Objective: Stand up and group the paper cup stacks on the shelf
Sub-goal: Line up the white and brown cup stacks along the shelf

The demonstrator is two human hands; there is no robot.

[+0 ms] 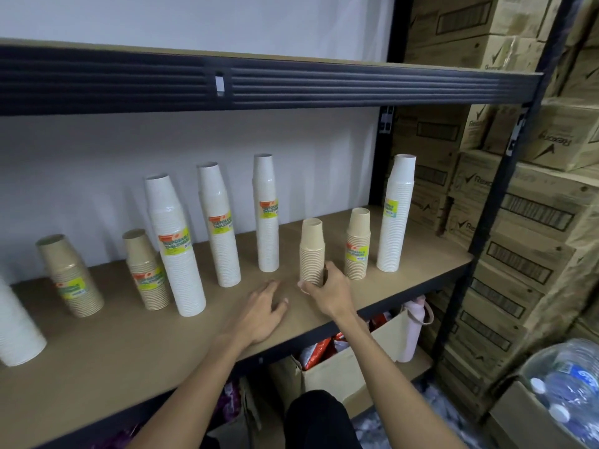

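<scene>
Nine cup stacks (267, 215) stand on the shelf (129, 345). We note the lower-left white stack (16, 332) is cut off. The right hand (327, 294) grasps the centre brown stack (311, 251), hiding its base. The left hand (262, 314) lies released beside it.

**A stockroom for packaged goods**

A dark metal rack (291, 89) with a bare board shelf (97, 367) fills the left and middle of the frame, holding factory-wrapped, labelled cup stacks (175, 247). Printed cartons (505, 222) are piled high along the right. Shrink-wrapped water bottles (567, 384) sit at lower right, and an open box (327, 371) of packets stands below the shelf.
</scene>
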